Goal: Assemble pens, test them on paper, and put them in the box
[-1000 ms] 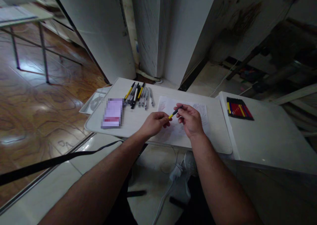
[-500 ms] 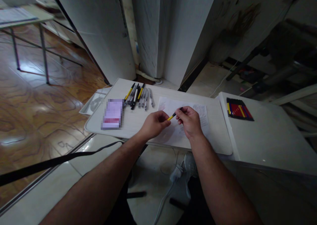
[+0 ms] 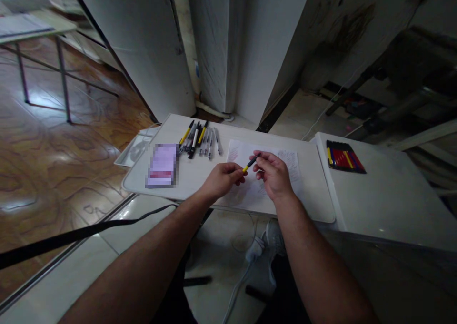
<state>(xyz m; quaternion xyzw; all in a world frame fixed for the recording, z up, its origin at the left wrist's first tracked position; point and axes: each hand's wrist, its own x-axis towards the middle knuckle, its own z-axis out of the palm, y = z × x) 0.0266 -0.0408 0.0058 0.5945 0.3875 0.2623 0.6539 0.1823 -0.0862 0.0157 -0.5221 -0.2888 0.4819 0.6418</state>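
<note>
A yellow and black pen [image 3: 251, 163] is held between both hands above a sheet of paper with writing [image 3: 250, 148]. My left hand [image 3: 228, 177] pinches its yellow end. The fingers of my right hand [image 3: 270, 170] are closed round its black end, at the upper right. Several pens [image 3: 197, 138], some yellow and black, others clear or white, lie in a loose group on the small white table [image 3: 307, 200], left of the paper. A phone with a pixelated lilac screen [image 3: 162, 164] lies near the table's left end.
On a second white surface [image 3: 378, 200] at the right is a dark pack of red, yellow and blue pens [image 3: 344, 157]. A black strap [image 3: 107, 223] crosses the lower left. Below the table are a white cable [image 3: 233, 290] and a shoe [image 3: 274, 238].
The pen and both hands have stayed over the paper. The fingers of my right hand have shifted slightly on the black end, and my left fingers have moved a little along the yellow end.
</note>
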